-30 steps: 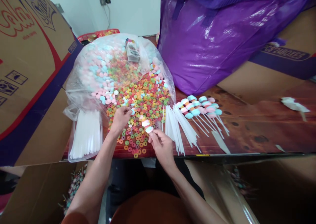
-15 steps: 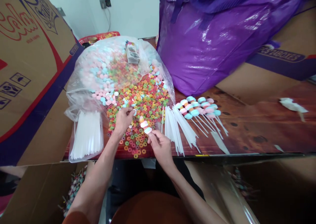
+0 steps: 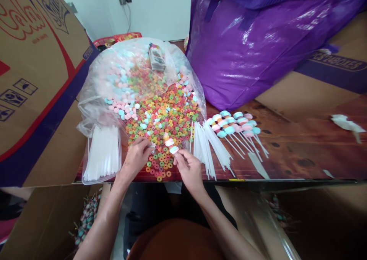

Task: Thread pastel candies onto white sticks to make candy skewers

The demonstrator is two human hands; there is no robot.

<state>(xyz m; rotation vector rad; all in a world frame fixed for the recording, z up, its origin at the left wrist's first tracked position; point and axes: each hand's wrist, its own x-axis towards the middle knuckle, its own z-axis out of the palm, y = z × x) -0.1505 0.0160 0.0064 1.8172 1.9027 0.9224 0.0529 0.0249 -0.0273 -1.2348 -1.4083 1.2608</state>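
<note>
My right hand (image 3: 188, 169) pinches a candy skewer (image 3: 173, 149) at its lower end; pink and white marshmallows and yellow-orange gummy pieces are threaded on it. Most of its stick is hidden by my fingers. My left hand (image 3: 138, 153) is closed on a small whitish marshmallow (image 3: 153, 146), partly covered by the fingertips, just left of the skewer. Under and beyond both hands spreads a heap of gummy rings (image 3: 160, 116) in red, orange, yellow and green. Loose pink, blue and white marshmallows (image 3: 126, 110) lie at the heap's left.
White sticks (image 3: 103, 153) fill a clear container at the left; more loose sticks (image 3: 213, 145) lie right of the heap. Finished-looking skewers (image 3: 235, 124) rest beyond them. A clear plastic bag (image 3: 94, 84), a purple bag (image 3: 237, 53) and a carton (image 3: 43, 99) surround the table (image 3: 301, 149).
My left hand has drawn back toward the table's front edge with the marshmallow. My right hand keeps the skewer in nearly the same place. The view has shifted slightly.
</note>
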